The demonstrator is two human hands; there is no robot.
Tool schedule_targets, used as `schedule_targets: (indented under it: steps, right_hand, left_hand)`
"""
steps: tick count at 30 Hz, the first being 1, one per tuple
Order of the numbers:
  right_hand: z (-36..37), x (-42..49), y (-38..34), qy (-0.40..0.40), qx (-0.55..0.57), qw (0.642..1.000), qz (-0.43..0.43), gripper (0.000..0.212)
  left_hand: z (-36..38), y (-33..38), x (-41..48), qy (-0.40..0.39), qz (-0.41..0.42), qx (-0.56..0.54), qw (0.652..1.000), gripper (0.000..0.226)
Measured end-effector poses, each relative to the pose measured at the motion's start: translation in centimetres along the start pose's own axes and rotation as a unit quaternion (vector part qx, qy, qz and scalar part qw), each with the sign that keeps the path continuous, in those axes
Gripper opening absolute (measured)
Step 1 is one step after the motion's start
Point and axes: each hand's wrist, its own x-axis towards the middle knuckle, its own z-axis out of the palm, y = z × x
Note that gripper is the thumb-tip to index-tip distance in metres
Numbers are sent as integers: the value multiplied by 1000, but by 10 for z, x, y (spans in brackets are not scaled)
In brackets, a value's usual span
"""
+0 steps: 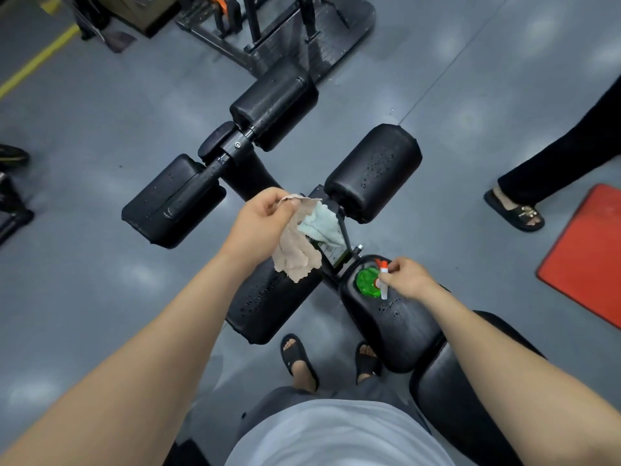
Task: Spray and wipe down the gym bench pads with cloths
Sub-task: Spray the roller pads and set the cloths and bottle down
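Observation:
My left hand (260, 216) grips two cloths above the bench frame: a beige cloth (295, 253) hanging down and a pale blue cloth (319, 227) beside it. My right hand (408, 277) pinches the white and orange head of a green spray bottle (368, 280), which stands on the black seat pad (396, 324). Droplets dot the black roller pads: one at upper right (373, 173), one at left (171, 200), one at the far middle (274, 105), and a near pad (268, 304) under the cloths.
My sandalled feet (299, 359) stand on the grey floor between the pads. Another person's leg and sandal (514, 210) are at the right, next to a red mat (584, 250). A black machine base (285, 31) lies at the far middle. A shoe (11, 154) shows at the left edge.

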Motion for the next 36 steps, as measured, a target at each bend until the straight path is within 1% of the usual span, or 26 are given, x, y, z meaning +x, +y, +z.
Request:
schedule_targets:
  steps: [3, 5, 6, 7, 9, 11, 12, 14, 16, 19, 20, 22, 23, 26, 27, 29, 32, 34, 36]
  right_hand:
    - [-9, -12, -19, 85, 5, 995, -46, 18]
    - [-16, -24, -43, 121, 61, 983, -123, 20]
    - [-20, -31, -58, 111, 97, 975, -164, 23]
    - [-24, -42, -76, 81, 126, 967, -206, 23]
    - [-31, -62, -110, -20, 161, 944, -286, 18]
    - [-30, -72, -136, -89, 144, 922, -350, 19]
    - [-27, -74, -146, -98, 123, 916, -370, 17]
    - [-23, -73, -157, -83, 101, 914, -383, 12]
    - [-21, -71, -164, -76, 116, 914, -381, 14]
    - [-23, -72, -172, -69, 154, 915, -366, 19]
    - [-24, -71, -175, -61, 164, 917, -358, 21]
    - [-29, -73, -180, -46, 171, 921, -346, 22]
    - [-33, -75, -184, -43, 167, 924, -342, 23]
    - [-43, -78, -191, -44, 151, 923, -351, 21]
    - [-47, -80, -193, -46, 144, 922, -356, 20]
    - [-53, -82, -195, -54, 138, 918, -368, 21]
    - [-62, -78, -195, -63, 151, 914, -372, 24]
    - [-66, -75, -195, -82, 180, 910, -365, 27]
    - [-71, -72, -194, -101, 214, 903, -359, 26]
  left_hand:
    - [-4, -2, -3, -22, 21, 4, 1000, 18]
    - [-9, -2, -4, -36, 30, -8, 999, 20]
    - [-11, -1, -5, -44, 30, -25, 998, 21]
    - [-14, 0, -7, -51, 30, -48, 997, 23]
    - [-19, 4, -10, -60, 29, -104, 992, 27]
    - [-26, 4, -11, -55, 38, -128, 990, 28]
    - [-30, 4, -12, -48, 39, -135, 989, 28]
    - [-35, 1, -11, -23, 29, -131, 991, 27]
    - [-43, -6, -9, 13, 18, -81, 997, 29]
    - [-53, -19, -9, -17, -30, -50, 998, 45]
    - [-57, -24, -7, -25, -43, -22, 999, 44]
    - [-63, -33, -6, -39, -64, 20, 997, 31]
    - [-64, -36, -5, -42, -68, 24, 997, 23]
    - [-61, -35, -4, -33, -82, -15, 996, 8]
    - [-58, -29, -5, -34, -90, -31, 995, 9]
    - [-52, -22, -3, -64, -108, -44, 991, 25]
    - [-43, -22, 5, -116, -112, -11, 987, 47]
    - [-37, -21, 9, -133, -115, -20, 984, 51]
    - [-33, -18, 13, -136, -119, -56, 982, 51]
